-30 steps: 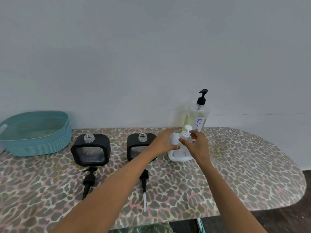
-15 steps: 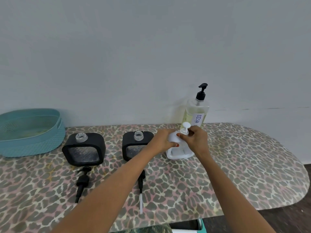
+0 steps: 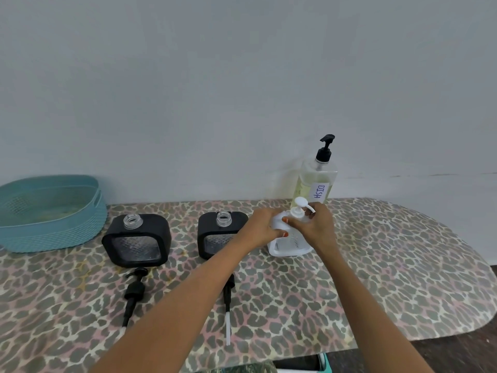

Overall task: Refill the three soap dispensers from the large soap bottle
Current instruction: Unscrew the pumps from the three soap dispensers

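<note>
The left hand (image 3: 265,228) gripped the white dispenser (image 3: 289,246) from its left side, fingers curled round the body & thumb across the front w/ an orange-red nail showing. The right hand (image 3: 314,228) came in from the right, fingers bunched round the collar of the white pump (image 3: 300,204). The pump sat in the dispenser's neck, its head poking up above the knuckles (how far it was screwed in couldn't be told). The 2 hands sat close together at the dispenser's front. Both forearms were bare & reached in from the bottom edge, the left running diagonally over the table (image 3: 390,265), the right steeper.

The white dispenser stood upright on the leopard-print table, just in front of the large soap bottle (image 3: 314,184), which stood by the wall w/ a black pump on top & a label reading "DISH". The middle black dispenser (image 3: 208,224) stood just beside the left wrist & the left black dispenser (image 3: 137,246) well apart, both necks open. The first black pump (image 3: 133,292) lay flat in front of the left one. The second black pump (image 3: 228,305) lay partly under the left forearm. A teal basket (image 3: 51,214) sat at the table's far-left end.
</note>
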### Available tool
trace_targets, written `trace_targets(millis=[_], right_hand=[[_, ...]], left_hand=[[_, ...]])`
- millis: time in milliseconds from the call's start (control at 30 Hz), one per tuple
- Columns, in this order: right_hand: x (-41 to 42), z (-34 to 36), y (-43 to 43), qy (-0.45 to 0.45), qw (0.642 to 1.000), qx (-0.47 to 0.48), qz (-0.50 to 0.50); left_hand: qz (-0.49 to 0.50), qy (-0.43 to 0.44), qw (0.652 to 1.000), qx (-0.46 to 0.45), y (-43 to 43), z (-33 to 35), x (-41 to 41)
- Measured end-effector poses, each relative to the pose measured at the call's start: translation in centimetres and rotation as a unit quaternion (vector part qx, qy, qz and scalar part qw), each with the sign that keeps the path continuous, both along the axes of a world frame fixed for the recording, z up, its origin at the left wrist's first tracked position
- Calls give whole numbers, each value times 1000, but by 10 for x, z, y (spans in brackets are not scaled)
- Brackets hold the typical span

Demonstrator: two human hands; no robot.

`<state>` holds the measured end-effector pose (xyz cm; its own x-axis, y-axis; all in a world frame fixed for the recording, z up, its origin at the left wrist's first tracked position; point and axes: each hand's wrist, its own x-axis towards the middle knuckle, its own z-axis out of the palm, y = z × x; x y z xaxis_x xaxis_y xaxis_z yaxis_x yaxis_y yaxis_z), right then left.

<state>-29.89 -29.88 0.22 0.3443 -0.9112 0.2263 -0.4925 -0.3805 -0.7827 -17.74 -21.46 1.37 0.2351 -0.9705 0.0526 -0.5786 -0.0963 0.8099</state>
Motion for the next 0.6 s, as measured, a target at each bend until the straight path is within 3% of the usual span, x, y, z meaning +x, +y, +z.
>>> trace_targets(millis=[400,600], right_hand=[[-4,11,9,-31,997,52,47],[5,6,11,-19,999,9,-41]], left_hand=[[1,-6,1000,9,0,2,-2],[9,-6,1000,3,1,2,-3]])
